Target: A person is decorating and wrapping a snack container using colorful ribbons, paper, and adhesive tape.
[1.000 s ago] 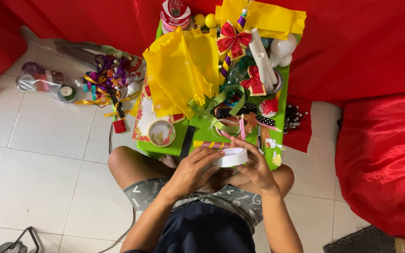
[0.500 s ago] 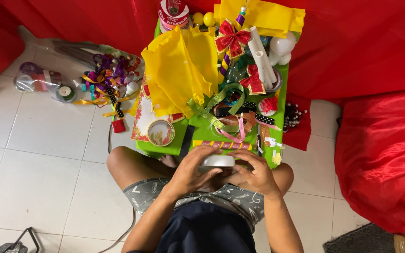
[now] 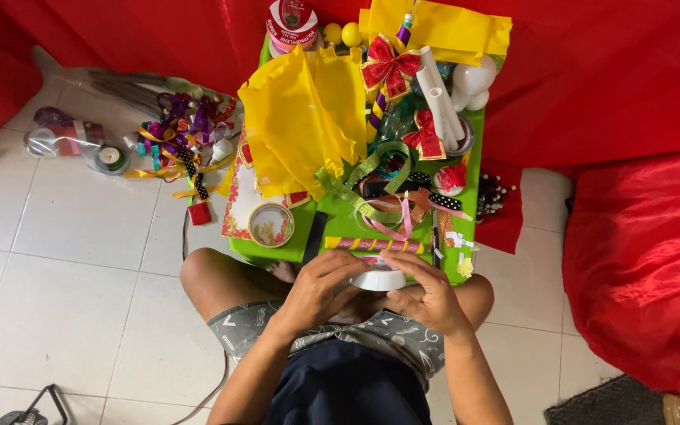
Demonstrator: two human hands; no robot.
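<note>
On the white tile floor (image 3: 80, 228), the left hand (image 3: 320, 287) and right hand (image 3: 426, 297) pinch a white tape roll (image 3: 378, 279) between curled fingers.

Yellow sheets (image 3: 304, 118), red bows (image 3: 389, 67) and ribbon pile (image 3: 182, 138) surround a green tray (image 3: 277, 250).

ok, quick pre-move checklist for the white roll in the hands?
1. Left hand on small white tape roll: ok.
2. Right hand supports the roll from below: ok.
3. Roll held clear of low green table: ok.
4. Loose tape end found: cannot tell, fingers cover it.
5. Striped stick close beyond the roll, apart from it: ok.
6. Table edge free of ribbon clutter: not ok.
</note>
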